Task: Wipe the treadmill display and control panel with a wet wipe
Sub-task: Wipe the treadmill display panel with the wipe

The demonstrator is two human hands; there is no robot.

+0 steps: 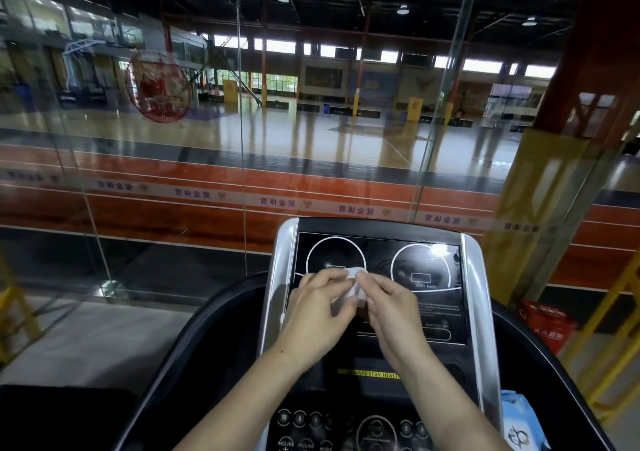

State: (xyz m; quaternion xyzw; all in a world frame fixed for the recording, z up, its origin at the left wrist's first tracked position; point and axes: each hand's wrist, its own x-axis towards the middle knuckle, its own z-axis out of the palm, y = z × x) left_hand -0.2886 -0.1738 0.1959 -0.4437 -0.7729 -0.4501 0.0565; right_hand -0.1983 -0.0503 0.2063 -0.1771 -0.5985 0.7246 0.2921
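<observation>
The treadmill's black display [429, 270] with two white dial outlines stands in front of me, framed in silver. Below it lies the control panel [301, 423] with round buttons and incline keys. A small white wet wipe [356, 286] is bunched between both hands, in front of the display's lower left part. My left hand [318, 315] pinches the wipe's left side, my right hand [394, 312] its right side. I cannot tell whether the wipe touches the screen.
A blue wet-wipe pack [519, 419] rests on the console's right side. Glass panels [156, 173] stand just beyond the treadmill, with a sports hall behind. A red basket [547, 322] and yellow railings [620, 319] are at the right.
</observation>
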